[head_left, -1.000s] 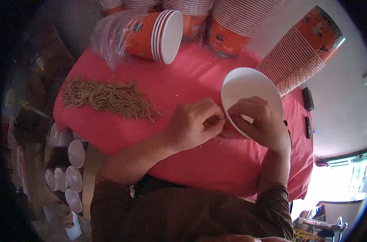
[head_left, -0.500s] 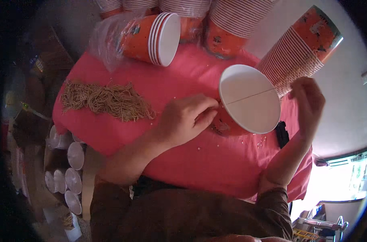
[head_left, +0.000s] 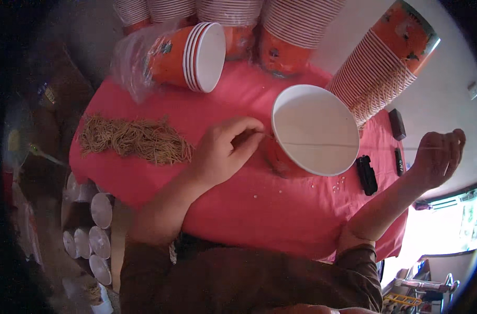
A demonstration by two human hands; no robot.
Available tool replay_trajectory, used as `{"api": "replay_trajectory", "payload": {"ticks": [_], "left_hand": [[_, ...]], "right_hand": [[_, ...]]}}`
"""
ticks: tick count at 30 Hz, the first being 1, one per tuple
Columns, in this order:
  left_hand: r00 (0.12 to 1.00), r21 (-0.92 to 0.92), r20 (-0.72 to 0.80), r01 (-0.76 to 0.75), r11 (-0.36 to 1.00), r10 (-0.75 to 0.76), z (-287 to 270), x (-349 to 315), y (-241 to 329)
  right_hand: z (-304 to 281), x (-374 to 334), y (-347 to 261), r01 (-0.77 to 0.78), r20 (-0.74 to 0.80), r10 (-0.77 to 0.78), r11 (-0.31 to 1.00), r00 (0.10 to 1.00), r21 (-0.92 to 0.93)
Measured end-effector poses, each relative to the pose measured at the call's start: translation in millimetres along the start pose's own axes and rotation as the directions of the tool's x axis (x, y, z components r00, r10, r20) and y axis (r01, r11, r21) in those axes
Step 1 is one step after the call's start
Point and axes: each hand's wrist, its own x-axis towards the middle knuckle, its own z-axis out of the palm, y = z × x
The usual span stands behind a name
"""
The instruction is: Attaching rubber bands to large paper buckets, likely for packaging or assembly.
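Observation:
A large paper bucket (head_left: 306, 118), white inside and orange outside, stands tilted on the pink cloth with its mouth facing me. A thin tan string (head_left: 322, 144) runs across its inside and on past the right rim. My right hand (head_left: 440, 159), far out to the right, has its fingers closed on that string, which is stretched taut. Just left of the bucket, my left hand (head_left: 225, 152) has thumb and forefinger pinched together. What lies between those fingertips is too small to make out. Farther left lies a bundle of tan strings (head_left: 136, 138).
Nested orange buckets (head_left: 374, 76) lean at the back right, strings hanging along them; more stacks (head_left: 288, 36) stand behind. A plastic-wrapped stack (head_left: 175, 57) lies on its side. A black object (head_left: 367, 175) rests right of the bucket. White tubs (head_left: 100, 240) sit low at left.
My right hand has swept right and down, away from the bucket, drawing the string out with it. My left hand has shifted slightly left, still pinched. The view has moved a little.

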Motion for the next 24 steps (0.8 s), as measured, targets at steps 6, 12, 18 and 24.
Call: {"api": "replay_trajectory", "payload": {"ticks": [6,12,18,24], "left_hand": [[0.927,-0.351,0.241,0.359,0.865,-0.287,-6,7,15],[0.831,-0.630,0.474,0.551,0.547,-0.291,-9,2,-2],[0.807,-0.735,0.525,0.590,0.334,-0.270,-8,1,1],[0.901,-0.645,0.332,0.433,0.629,-0.280,-4,-1,6]], "right_hand": [[44,-30,35,0.046,0.366,0.139,0.890,0.920,-0.455],[73,-31,92,-0.054,0.182,0.681,0.310,0.710,-0.949],[71,-34,95,0.004,0.218,0.831,0.252,0.513,-0.968],[70,-30,100,-0.150,0.202,0.842,0.314,0.501,-0.937]]}}
